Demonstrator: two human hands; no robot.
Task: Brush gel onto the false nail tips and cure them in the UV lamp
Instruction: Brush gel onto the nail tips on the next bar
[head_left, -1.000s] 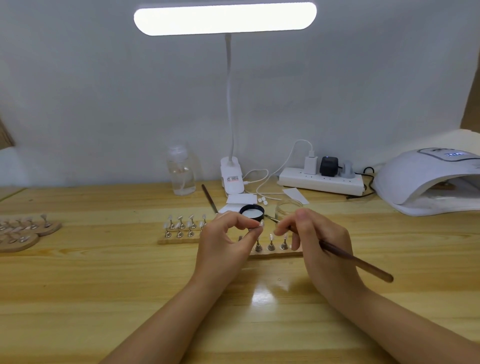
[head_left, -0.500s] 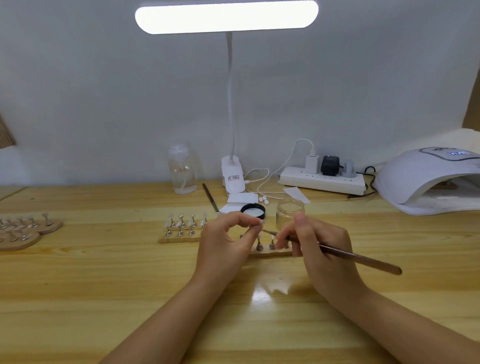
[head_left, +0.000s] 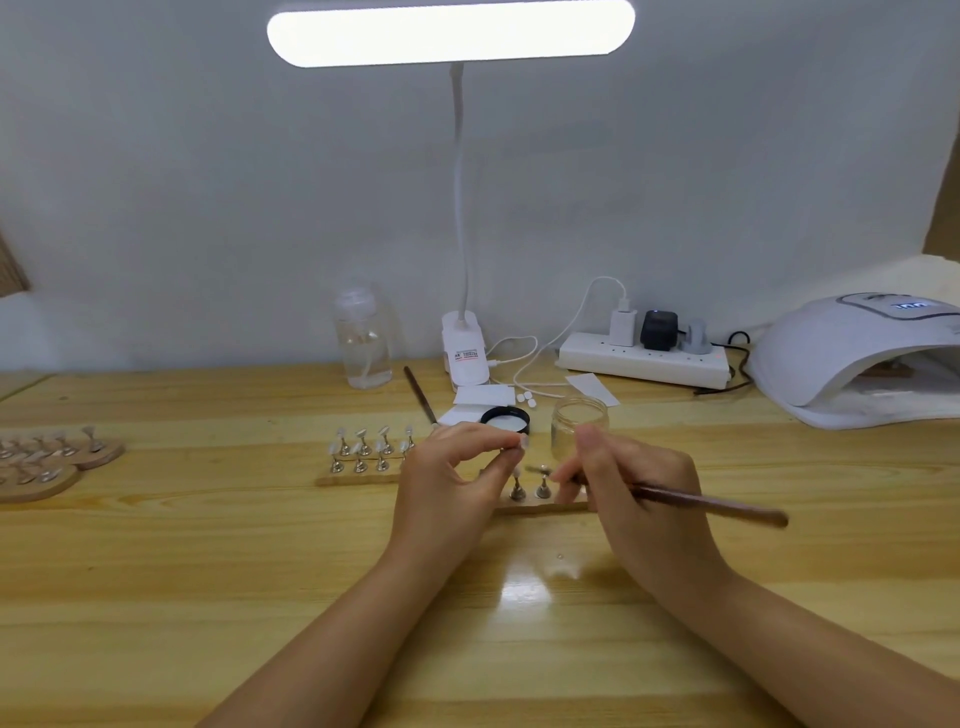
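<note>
My left hand (head_left: 457, 480) pinches a small nail tip stand (head_left: 514, 451) between thumb and fingers, lifted just above a wooden strip (head_left: 540, 506) that carries more metal stands with tips. My right hand (head_left: 631, 480) grips a brown-handled gel brush (head_left: 711, 504); its fine end (head_left: 537, 469) points left toward the pinched tip, a short gap away. An open glass gel jar (head_left: 578, 423) stands just behind my right hand, and its black lid (head_left: 505, 420) lies beside it. The white UV lamp (head_left: 852, 353) sits at the far right.
A second strip of tipped stands (head_left: 363, 457) lies left of my hands. Round wooden holders (head_left: 47, 460) sit at the left edge. A clear bottle (head_left: 363, 343), desk lamp base (head_left: 465, 351), spare brush (head_left: 421, 397) and power strip (head_left: 644, 361) line the back.
My right hand has shifted slightly right and lower, tilting the brush handle flatter; the brush end now sits lower, near the stands. The left hand keeps its pinch nearly still.
</note>
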